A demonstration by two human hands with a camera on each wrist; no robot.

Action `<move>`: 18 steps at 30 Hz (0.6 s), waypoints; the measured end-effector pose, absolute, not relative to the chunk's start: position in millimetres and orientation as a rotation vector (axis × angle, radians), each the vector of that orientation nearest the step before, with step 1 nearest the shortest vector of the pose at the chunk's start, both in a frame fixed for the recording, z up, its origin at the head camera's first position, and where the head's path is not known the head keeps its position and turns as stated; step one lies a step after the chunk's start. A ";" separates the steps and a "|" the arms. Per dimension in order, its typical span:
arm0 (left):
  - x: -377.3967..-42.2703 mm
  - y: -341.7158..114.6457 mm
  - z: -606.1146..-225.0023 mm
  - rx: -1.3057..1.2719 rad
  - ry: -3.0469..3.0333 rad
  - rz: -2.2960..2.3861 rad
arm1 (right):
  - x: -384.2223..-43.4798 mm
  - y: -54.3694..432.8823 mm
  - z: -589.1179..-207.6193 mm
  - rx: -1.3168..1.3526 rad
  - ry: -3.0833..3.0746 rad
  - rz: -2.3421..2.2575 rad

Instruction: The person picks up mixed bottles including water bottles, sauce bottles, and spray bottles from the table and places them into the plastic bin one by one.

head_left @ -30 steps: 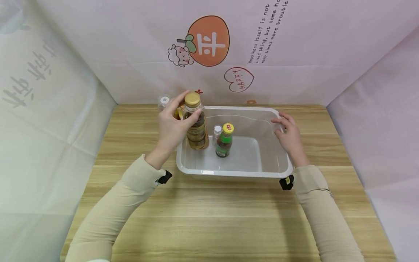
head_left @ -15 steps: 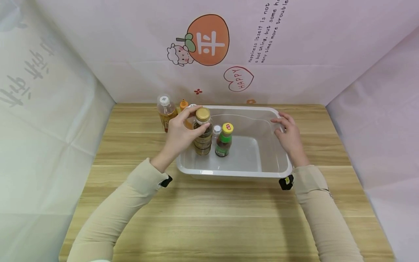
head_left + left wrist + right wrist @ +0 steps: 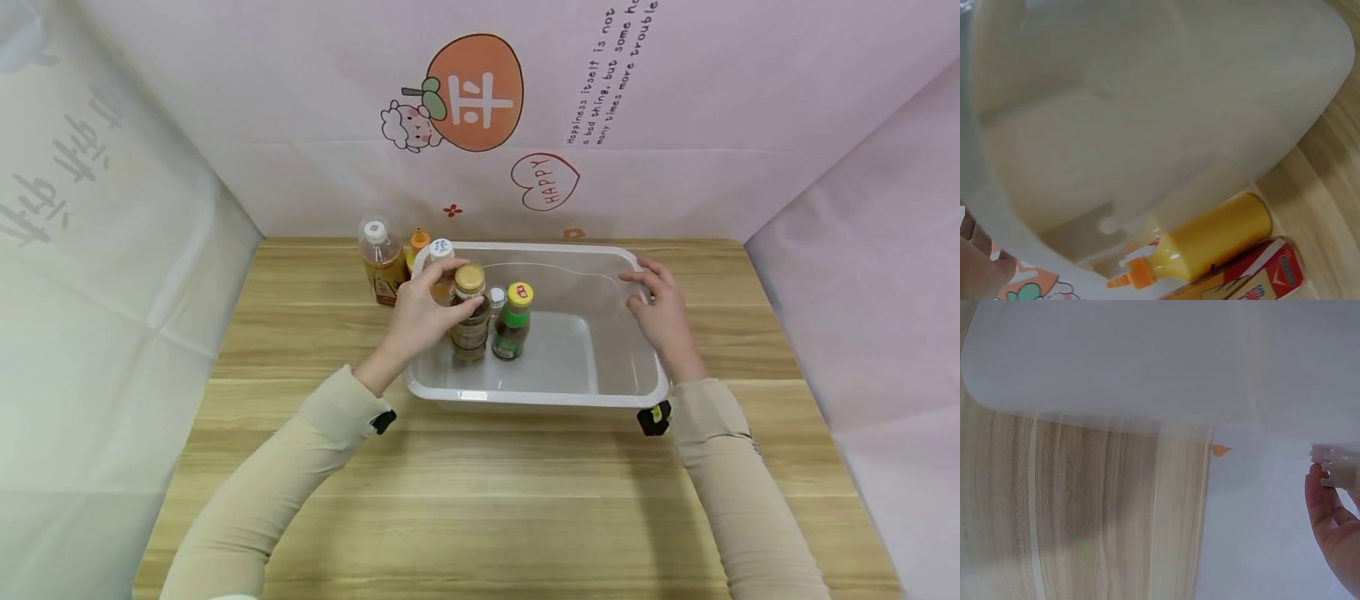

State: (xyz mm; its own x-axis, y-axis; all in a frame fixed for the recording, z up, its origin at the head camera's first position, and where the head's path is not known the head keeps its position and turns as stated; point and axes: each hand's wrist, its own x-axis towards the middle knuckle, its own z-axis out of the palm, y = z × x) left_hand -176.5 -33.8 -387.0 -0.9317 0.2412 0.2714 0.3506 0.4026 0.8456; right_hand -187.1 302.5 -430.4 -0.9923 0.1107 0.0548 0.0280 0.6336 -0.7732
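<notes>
In the head view my left hand (image 3: 427, 312) holds a gold-capped bottle (image 3: 469, 329) of brown liquid from above, thumb and fingers around its neck. The bottle is upright inside a white plastic tub (image 3: 540, 399), on its left side. Just right of it stand a green-labelled bottle with a yellow cap (image 3: 512, 329) and a small white-capped bottle (image 3: 497, 297), partly hidden. Another white-capped bottle (image 3: 441, 248) shows behind my left fingers at the tub's back left corner. My right hand (image 3: 663, 312) rests at the tub's right rim, fingers loosely bent and holding no bottle.
Outside the tub, at its back left, stand a clear white-capped bottle (image 3: 385, 271) with amber contents and a yellow squeeze bottle (image 3: 1216, 237) with an orange nozzle. A red box (image 3: 1266, 275) lies against the squeeze bottle in the left wrist view. A printed white sheet (image 3: 300, 108) backs the wooden table (image 3: 487, 500).
My left hand has lowered the gold-capped bottle and brought it rightward, closer to the green-labelled bottle. The bottles behind that hand have come into view. My right hand stays at the rim.
</notes>
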 end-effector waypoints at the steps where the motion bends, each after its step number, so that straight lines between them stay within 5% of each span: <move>1: -177.0 -33.9 -387.9 -0.526 -2.561 -1.572 | -187.3 302.4 -430.7 -0.117 -2.749 1.299; 18: -181.3 -36.2 -399.2 -0.540 -2.689 -1.528 | -186.9 300.9 -431.2 -0.130 -2.738 1.303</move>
State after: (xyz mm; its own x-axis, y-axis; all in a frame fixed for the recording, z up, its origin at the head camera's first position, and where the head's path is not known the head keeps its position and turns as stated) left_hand -181.3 -36.2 -399.2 -0.9408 0.2939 0.1690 0.2957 0.4674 0.8331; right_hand -186.9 300.9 -431.2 -0.9907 0.1225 0.0592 0.0314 0.6290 -0.7768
